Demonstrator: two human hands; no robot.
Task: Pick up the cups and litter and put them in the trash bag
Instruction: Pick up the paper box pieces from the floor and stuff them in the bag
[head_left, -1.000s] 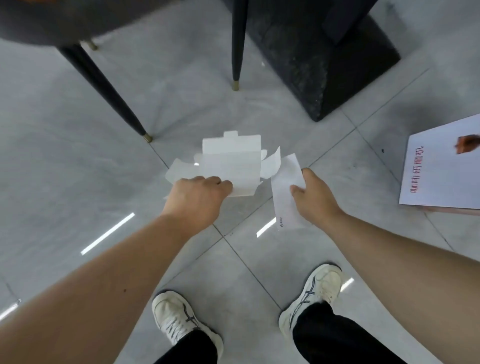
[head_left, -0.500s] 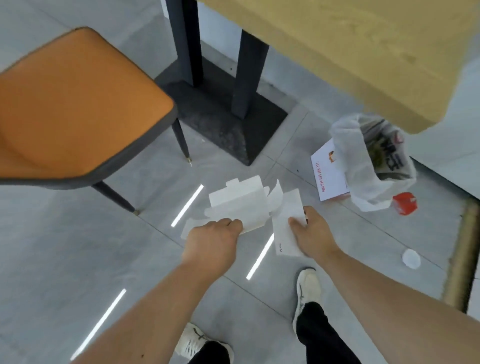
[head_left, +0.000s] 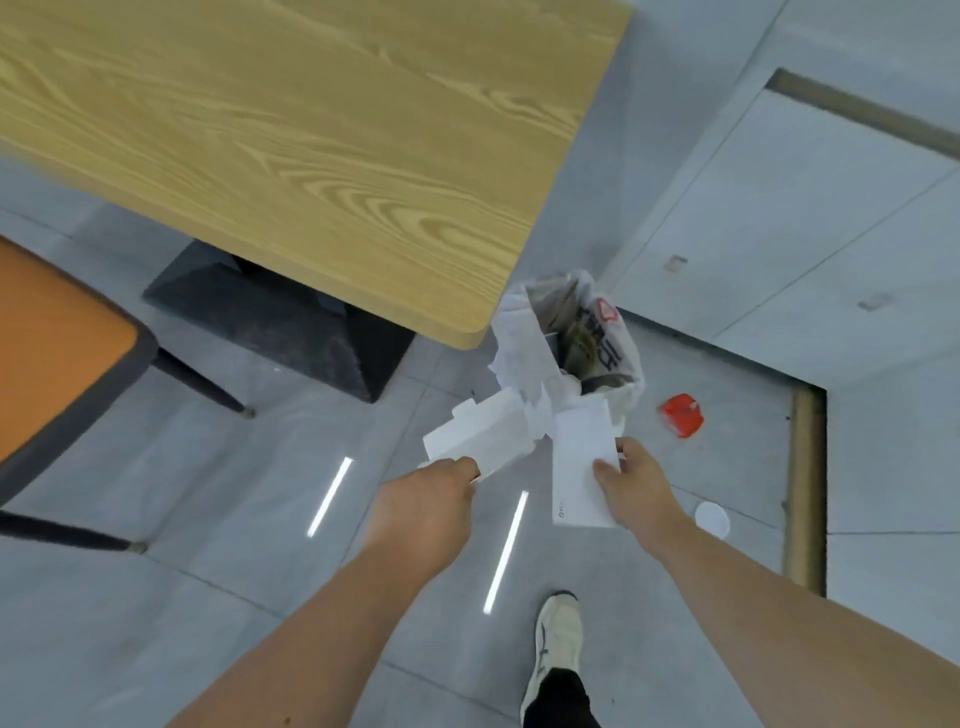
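Observation:
My left hand (head_left: 426, 499) grips a flattened white cardboard box (head_left: 485, 434) by its near edge. My right hand (head_left: 631, 486) pinches a white paper sheet (head_left: 579, 457) on its right side. Both pieces are held in the air just in front of the white trash bag (head_left: 524, 343), which stands open on the floor by the table corner with crumpled waste inside. A crushed red cup (head_left: 681, 414) lies on the floor right of the bag. A small white lid (head_left: 712, 518) lies nearer, right of my right wrist.
A wooden table (head_left: 311, 135) with a black base (head_left: 291, 322) fills the upper left. An orange chair (head_left: 57, 353) stands at the left. A brass floor strip (head_left: 804, 488) runs along the right. My right shoe (head_left: 558, 639) is on the grey tiles.
I have risen and stepped toward the trash bag, carrying the box and the sheet; the bag now sits right behind them. The printed board beside the bag is out of sight.

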